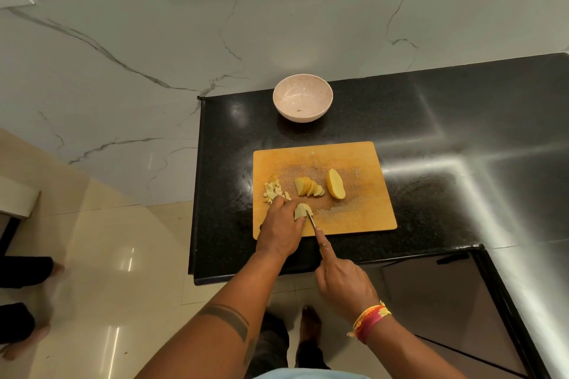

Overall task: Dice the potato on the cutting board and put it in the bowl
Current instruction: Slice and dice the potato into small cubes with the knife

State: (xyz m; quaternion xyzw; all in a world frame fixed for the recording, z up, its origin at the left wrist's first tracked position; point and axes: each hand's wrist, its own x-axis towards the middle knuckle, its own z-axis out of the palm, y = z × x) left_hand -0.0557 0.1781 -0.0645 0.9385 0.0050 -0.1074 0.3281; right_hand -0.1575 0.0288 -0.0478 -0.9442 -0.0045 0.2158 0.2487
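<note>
On the one cutting board lie one potato half, one fan of slices and one heap of dice at its left edge. The left hand pinches a slice stack near the board's front edge; the right hand grips one knife, blade on that stack. One bowl stands beyond the board.

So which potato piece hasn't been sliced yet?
Find the wooden cutting board on the black counter. The potato half lies farthest right, beside the fanned slices. It alone is one big smooth uncut lump.
</note>
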